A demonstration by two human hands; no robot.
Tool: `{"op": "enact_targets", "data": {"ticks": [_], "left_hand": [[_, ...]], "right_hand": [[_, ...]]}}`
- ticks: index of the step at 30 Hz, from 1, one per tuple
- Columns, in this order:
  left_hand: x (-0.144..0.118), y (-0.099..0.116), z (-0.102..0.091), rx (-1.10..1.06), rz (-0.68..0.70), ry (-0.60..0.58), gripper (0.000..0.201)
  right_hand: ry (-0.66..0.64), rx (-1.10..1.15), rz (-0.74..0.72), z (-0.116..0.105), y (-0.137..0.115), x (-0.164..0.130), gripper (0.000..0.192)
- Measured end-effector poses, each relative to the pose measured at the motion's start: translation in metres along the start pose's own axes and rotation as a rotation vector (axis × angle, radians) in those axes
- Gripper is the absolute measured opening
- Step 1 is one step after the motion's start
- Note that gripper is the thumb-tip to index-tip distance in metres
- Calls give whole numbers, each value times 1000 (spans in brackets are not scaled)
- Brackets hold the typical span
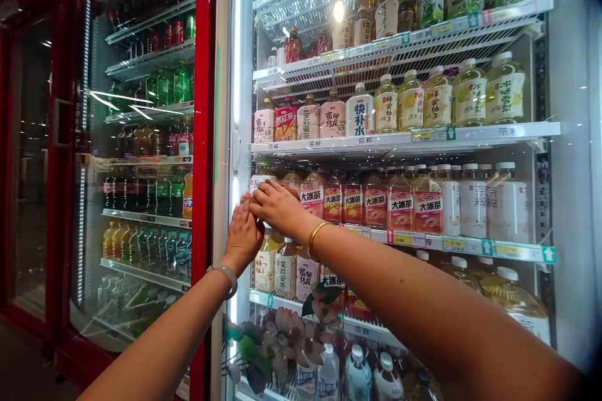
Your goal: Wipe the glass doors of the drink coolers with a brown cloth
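Both hands meet at the left side of the lit drinks fridge (pixel 239 106), in front of its bottles. My left hand (pixel 243 232), with a pale bangle at the wrist, points upward, its fingers close together and bent at the tips. Touching it from the right is my right hand (pixel 278 208), above a gold bracelet, its fingers curled toward the left. What lies under the fingers is hidden. Behind my right hand stands a row of red-labelled iced tea bottles (pixel 375 203). Pale-labelled tea bottles (pixel 285 268) stand on the shelf below my hands.
A red-framed drinks cabinet (pixel 203 138) adjoins on the left, with green bottles (pixel 182 83) and cans inside. Honey-coloured bottles (pixel 386 105) fill a higher shelf. Pinkish flowers with dark leaves (pixel 286 341) show low in front. Light reflections suggest glass before the shelves.
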State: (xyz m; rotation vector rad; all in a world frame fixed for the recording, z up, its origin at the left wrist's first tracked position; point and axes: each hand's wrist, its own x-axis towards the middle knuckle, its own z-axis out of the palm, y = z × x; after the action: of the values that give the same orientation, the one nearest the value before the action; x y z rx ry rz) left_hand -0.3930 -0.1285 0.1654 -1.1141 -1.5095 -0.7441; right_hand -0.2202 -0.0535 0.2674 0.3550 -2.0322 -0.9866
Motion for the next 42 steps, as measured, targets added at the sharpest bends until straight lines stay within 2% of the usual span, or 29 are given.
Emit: {"op": "enact_targets", "data": {"ticks": [3,6,9,12,16,20,24,27,29,32,35,37,40,42], "left_hand": [[-9,-5,-4,1,29,-18,69],[-11,-2,-7,-8,83,-33,67],[-7,10,-7,-23,124,-40,67],[-2,26,-3,-36,142,-41,66],[-2,42,-2,-42,154,-45,68],[-4,51,-7,-47,202,-62,71],[0,60,-8,-54,206,-66,74],[4,67,-5,-57,176,-62,75],[4,71,-4,-58,158,-57,75],[4,78,-5,-63,167,-52,75],[7,88,-7,-73,203,-47,76],[12,100,-8,-85,218,-39,77],[22,124,-10,-109,217,-22,77],[27,140,-9,-126,198,-9,78]], "right_hand": [[-12,33,-101,3,-7,-12,17],[-7,43,-144,-6,5,-31,17],[17,22,-54,-16,20,-40,24],[21,12,21,-18,20,-41,26],[-18,41,-89,-20,7,-55,21],[-40,32,-181,-41,23,-82,18],[0,-45,-52,-62,50,-88,21],[5,-70,32,-65,49,-83,20],[-10,-69,4,-63,40,-85,20],[-26,-46,-117,-65,30,-101,18],[-32,-42,-200,-74,36,-122,21],[-26,-83,-148,-82,47,-129,23],[12,-149,50,-89,58,-126,23],[40,-153,153,-88,56,-122,26]]}}
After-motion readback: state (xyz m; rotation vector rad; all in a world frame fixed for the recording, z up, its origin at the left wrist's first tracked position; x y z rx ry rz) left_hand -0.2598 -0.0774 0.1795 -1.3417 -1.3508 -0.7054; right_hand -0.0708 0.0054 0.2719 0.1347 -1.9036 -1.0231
